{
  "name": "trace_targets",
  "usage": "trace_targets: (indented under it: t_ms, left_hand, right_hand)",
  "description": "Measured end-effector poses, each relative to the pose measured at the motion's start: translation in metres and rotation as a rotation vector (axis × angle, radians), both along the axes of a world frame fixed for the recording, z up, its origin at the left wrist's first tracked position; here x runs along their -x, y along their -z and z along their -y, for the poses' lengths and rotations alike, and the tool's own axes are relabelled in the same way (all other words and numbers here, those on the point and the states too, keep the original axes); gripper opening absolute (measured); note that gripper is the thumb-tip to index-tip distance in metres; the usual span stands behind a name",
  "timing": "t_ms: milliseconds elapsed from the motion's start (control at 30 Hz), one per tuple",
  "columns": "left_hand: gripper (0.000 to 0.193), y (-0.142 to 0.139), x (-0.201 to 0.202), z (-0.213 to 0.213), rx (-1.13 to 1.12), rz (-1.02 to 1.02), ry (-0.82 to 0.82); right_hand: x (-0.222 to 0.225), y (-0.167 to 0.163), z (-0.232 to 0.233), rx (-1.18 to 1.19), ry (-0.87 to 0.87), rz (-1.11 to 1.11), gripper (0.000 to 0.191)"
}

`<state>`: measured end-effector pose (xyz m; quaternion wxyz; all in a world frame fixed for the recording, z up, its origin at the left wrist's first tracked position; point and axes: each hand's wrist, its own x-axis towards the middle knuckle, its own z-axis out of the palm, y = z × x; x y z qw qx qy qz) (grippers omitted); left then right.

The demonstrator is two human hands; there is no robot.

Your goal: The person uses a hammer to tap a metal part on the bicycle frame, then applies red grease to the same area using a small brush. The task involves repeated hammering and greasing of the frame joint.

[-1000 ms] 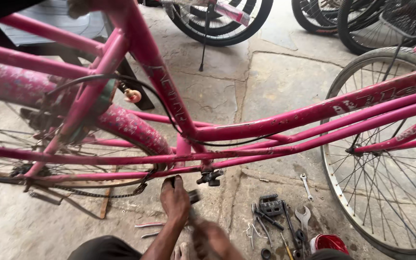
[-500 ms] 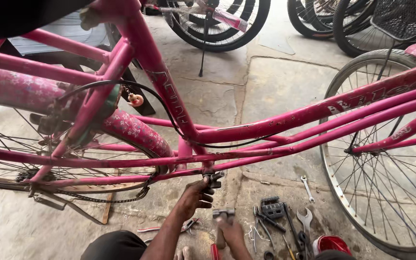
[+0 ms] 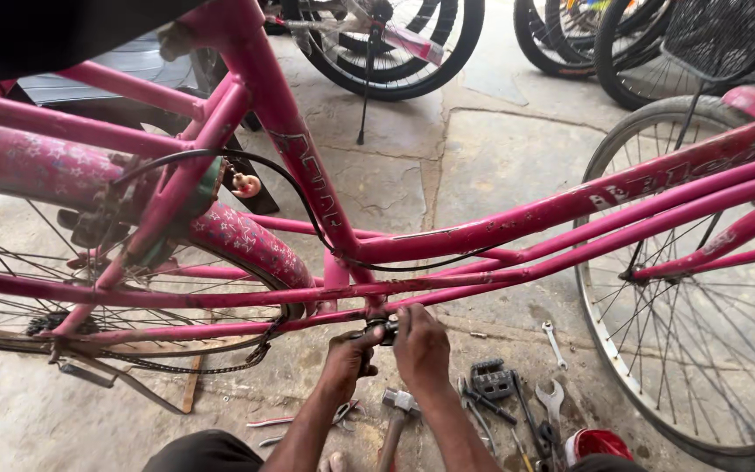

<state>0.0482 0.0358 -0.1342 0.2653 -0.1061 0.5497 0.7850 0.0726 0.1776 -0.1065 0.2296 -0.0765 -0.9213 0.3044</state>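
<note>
The fingers [image 3: 367,343] of the left hand [image 3: 349,358] curl around a small dark metal part [image 3: 384,329] at the bottom of the pink bike frame [image 3: 308,183], where the pedal arms would sit. The right hand [image 3: 421,348] is pressed on the same part from the other side, with its fingers bent over it, so both hands grip it together. I cannot tell just what the fingers do there, because the hands hide most of the part. It looks like the work at this spot is only half done: a black pedal [image 3: 489,378] lies loose on the floor, and the chain [image 3: 211,365] hangs slack under the frame. A hammer [image 3: 398,411] lies just below the hands. Spanners [image 3: 552,398] and other small tools lie near the pedal, and a red tin [image 3: 599,444] sits beside them. The low pink tubes cross just above the hands and crowd them. The front wheel [image 3: 683,288] stands to the right, well apart. More bikes [image 3: 395,44] stand farther back on the stone floor [image 3: 500,157].
</note>
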Motion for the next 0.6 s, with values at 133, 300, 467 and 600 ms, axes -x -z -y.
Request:
trace_targets:
  t_ms: [133, 300, 467, 600]
  left_hand:
    - [0.042, -0.025, -0.003, 0.003, 0.515, -0.093, -0.053]
    - [0.053, -0.064, -0.007, 0.007, 1.006, -0.243, 0.045]
    - [0.048, -0.070, -0.007, 0.000, 1.271, -0.394, 0.089]
    - [0.018, -0.043, -0.010, -0.016, 1.496, -0.842, -0.060]
  right_hand:
    - [-0.011, 0.040, -0.011, 0.494, 0.009, -0.049, 0.029]
    - [-0.011, 0.063, -0.010, 1.295, -0.060, 0.103, 0.038]
    - [-0.004, 0.087, 0.006, 1.787, -0.022, 0.258, 0.037]
    - [-0.008, 0.118, 0.031, 2.033, 0.078, 0.333, 0.042]
